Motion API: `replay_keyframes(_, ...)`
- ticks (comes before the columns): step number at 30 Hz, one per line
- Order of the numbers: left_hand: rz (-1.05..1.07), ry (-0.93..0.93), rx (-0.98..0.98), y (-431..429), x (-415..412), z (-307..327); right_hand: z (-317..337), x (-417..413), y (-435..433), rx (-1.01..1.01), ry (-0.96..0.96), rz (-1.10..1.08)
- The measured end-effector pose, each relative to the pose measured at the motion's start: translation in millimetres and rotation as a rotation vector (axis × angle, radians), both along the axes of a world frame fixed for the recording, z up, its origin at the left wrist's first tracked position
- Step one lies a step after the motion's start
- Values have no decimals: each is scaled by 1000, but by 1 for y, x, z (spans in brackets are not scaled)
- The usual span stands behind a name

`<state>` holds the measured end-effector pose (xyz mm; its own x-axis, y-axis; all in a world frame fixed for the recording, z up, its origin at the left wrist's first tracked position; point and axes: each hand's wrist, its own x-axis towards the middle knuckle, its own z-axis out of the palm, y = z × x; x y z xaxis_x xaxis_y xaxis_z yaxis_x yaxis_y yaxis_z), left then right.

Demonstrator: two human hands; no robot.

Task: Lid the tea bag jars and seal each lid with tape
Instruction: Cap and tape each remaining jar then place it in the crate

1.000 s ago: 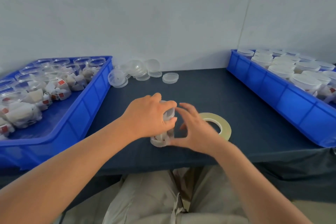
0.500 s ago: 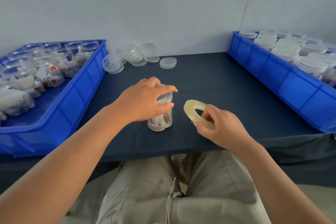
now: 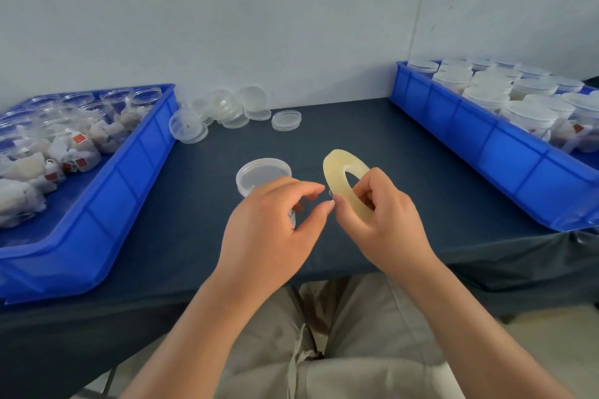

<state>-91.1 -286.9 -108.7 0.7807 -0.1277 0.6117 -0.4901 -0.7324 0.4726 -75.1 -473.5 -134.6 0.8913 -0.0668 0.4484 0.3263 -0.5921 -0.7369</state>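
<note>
One jar was left lidded on the table, let go by the left hand. Tape roll was lifted & gripped upright by the right hand. Left fingers were narrowed at its edge; pinch on tape end couldn't be told. Sealing prob next.

The person wears light tan trousers, soft and wrinkly, with a seam down the middle. The arms are bare from the near edge to the left hand and right hand; fingernails are short
</note>
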Motion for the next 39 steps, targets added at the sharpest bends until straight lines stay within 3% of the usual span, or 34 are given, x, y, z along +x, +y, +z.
replay_keyframes(9, -37, 204, -45, -1, 3, 7, 8, -8, 8, -145, -180, -21)
replay_keyframes(15, 26, -124, 167, 1, 2, 3, 3, -8, 8, -52, -67, 49)
replay_keyframes(20, 92, -352, 186, 8, 4, -5, -5, -2, 10, 43, 101, 149)
replay_keyframes(25, 147, -392, 161, 18, 5, -10, -6, -1, 12, 70, 152, 295)
replay_keyframes(29, 168, -328, 145, 27, 10, -4, -7, -3, 7, -86, 133, 420)
replay_keyframes(32, 159, -343, 156, 29, 12, 2, -7, -4, 8, -65, 154, 460)
replay_keyframes(39, 120, -333, 160, 38, 10, 0, -5, -1, 11, 1, 112, 359)
